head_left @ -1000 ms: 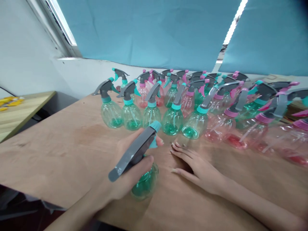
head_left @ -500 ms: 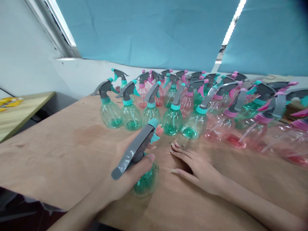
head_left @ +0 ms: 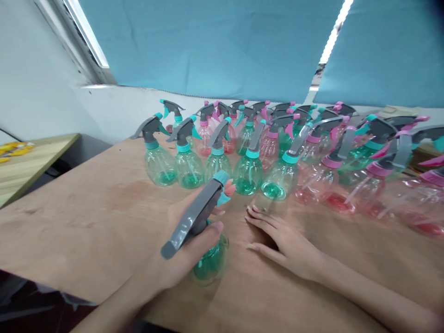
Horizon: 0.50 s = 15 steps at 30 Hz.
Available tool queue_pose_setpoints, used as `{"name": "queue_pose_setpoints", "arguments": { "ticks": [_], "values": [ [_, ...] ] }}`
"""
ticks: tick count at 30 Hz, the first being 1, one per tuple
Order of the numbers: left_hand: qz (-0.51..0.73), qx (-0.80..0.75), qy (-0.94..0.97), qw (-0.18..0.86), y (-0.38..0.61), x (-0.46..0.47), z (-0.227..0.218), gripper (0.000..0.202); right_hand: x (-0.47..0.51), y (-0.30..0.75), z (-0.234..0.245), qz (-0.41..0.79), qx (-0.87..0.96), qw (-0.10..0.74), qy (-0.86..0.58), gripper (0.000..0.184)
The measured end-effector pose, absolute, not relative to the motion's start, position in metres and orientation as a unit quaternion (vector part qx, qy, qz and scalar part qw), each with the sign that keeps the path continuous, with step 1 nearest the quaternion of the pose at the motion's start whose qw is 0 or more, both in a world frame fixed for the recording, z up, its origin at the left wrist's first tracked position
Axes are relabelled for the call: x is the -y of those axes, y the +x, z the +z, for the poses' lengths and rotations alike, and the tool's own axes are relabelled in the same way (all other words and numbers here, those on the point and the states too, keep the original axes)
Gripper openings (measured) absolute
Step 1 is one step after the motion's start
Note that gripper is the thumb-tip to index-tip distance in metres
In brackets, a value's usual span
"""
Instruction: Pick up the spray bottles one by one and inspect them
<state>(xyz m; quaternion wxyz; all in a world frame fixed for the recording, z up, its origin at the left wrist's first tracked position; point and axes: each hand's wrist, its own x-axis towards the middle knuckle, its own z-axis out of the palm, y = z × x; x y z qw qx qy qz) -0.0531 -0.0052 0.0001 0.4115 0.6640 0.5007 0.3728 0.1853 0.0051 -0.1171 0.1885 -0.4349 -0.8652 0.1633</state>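
Note:
My left hand (head_left: pixel 175 256) is wrapped round the neck of a green spray bottle (head_left: pixel 211 261) that stands on the wooden table (head_left: pixel 86 217). Its grey trigger head (head_left: pixel 192 217) with a teal nozzle points away from me, and one finger reaches the nozzle end. My right hand (head_left: pixel 282 243) lies flat on the table just right of the bottle, fingers stretched out and holding nothing.
Several green and pink spray bottles (head_left: pixel 248 173) stand in rows across the back and right of the table. Blue blinds (head_left: pixel 208 46) hang behind them. A second table (head_left: pixel 27 162) with yellow items sits at the far left.
The bottle in my left hand has shifted slightly toward the rows, and the trigger head has tipped a little more upright. My right hand has stayed put.

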Motion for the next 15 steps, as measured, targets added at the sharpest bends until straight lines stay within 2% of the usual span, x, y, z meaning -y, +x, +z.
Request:
{"name": "queue_pose_setpoints", "arguments": {
  "ticks": [15],
  "values": [
    [0.386, -0.486, 0.672, 0.404, -0.0551, 0.0056, -0.0080, 0.045, -0.0055, 0.1844, -0.1176, 0.149, 0.871, 0.166, -0.438, 0.063]
  ]
}}
